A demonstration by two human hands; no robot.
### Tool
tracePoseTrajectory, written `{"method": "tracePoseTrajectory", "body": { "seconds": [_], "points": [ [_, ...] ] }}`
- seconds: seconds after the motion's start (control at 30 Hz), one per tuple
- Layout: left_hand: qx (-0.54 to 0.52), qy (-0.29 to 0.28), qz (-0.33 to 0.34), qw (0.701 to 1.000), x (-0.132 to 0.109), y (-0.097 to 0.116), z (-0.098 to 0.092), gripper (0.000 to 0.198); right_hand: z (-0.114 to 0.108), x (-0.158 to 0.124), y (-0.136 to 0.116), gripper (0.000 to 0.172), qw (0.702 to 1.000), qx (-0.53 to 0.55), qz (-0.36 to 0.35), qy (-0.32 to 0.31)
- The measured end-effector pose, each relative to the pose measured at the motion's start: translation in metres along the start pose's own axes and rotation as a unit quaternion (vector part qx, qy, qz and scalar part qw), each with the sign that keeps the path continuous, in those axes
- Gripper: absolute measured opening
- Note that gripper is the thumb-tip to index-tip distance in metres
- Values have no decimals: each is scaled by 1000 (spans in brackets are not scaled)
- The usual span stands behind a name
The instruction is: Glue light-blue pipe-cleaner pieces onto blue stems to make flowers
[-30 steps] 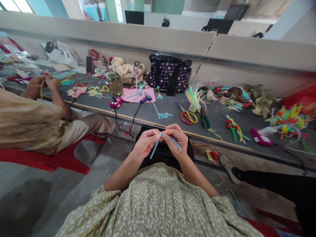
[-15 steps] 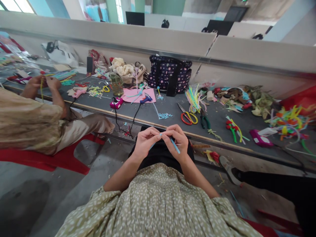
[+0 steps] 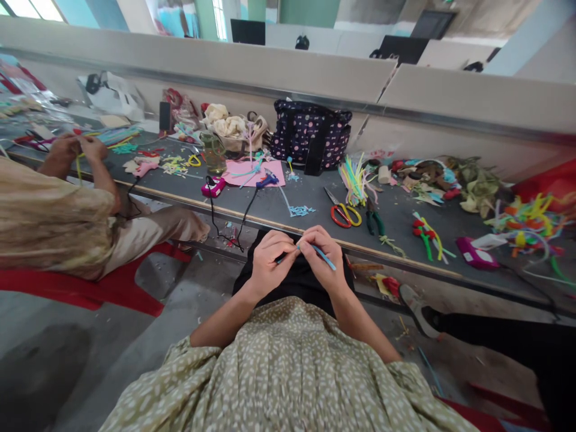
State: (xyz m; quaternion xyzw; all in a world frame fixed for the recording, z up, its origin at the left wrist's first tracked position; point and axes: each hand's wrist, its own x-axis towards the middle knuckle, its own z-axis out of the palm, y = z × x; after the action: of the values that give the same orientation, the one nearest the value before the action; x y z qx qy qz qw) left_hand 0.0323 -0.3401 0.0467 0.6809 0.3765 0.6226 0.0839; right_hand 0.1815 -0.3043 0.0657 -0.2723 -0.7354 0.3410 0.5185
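Above my lap, my left hand (image 3: 272, 262) and my right hand (image 3: 323, 263) meet at the fingertips. Both pinch a light blue pipe cleaner (image 3: 326, 258); one end sticks out across my right fingers. My fingers hide the part between them. In front of my hands, on the dark table (image 3: 270, 211), lies a pile of short blue pieces (image 3: 300, 211). A blue glue gun (image 3: 267, 179) rests on a pink sheet (image 3: 234, 173) behind that pile.
Scissors (image 3: 341, 211) with red and yellow handles lie beside green-handled pliers (image 3: 374, 221). Behind them is a bundle of pale pipe cleaners (image 3: 355, 180). A glass jar (image 3: 213, 155) and a dark patterned bag (image 3: 335, 141) stand farther back. At left, a co-worker's hands (image 3: 78, 147) hold something yellow.
My fingertips have shifted slightly to the right and closed tighter together. The blue end now points farther right, and less of the pipe cleaner shows by my left hand.
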Motion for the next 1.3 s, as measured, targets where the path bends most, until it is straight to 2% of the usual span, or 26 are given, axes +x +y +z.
{"method": "tracePoseTrajectory", "body": {
  "seconds": [0.17, 0.3, 0.47, 0.57, 0.67, 0.8, 0.93, 1.07, 1.2, 1.3],
  "points": [
    [-30, 22, -42, 998, 1, -3, 0, 9, 3, -2, 3, 10, 999, 24, 13, 25],
    [-60, 28, -83, 994, 1, -3, -1, 11, 3, -3, 3, 7, 1000, -3, -5, 27],
    [-62, 19, -86, 994, -1, -3, 1, 11, 3, -1, 3, 11, 1000, -26, 0, 16],
    [-58, 16, -81, 995, 0, -4, 1, 13, 3, 0, 6, 19, 999, 12, 29, 8],
    [-99, 0, -146, 984, 2, -5, 0, 17, 2, 1, 8, 20, 997, 47, 54, 3],
    [-250, -49, -275, 927, 3, -5, -3, 24, 1, 2, 4, 16, 999, 29, 20, 9],
    [-377, -89, -346, 855, 4, -6, -6, 32, 0, 2, 0, 17, 999, 35, 4, -10],
    [-445, -133, -402, 789, 0, -15, -6, 28, 0, 1, 0, 10, 997, 77, 13, -15],
    [-490, -150, -420, 749, -3, -23, -4, 29, 2, -1, 2, 9, 987, 147, 60, -30],
    [-496, -159, -422, 742, -2, -23, -3, 32, 3, -2, 2, 10, 981, 169, 88, -28]
  ]
}}
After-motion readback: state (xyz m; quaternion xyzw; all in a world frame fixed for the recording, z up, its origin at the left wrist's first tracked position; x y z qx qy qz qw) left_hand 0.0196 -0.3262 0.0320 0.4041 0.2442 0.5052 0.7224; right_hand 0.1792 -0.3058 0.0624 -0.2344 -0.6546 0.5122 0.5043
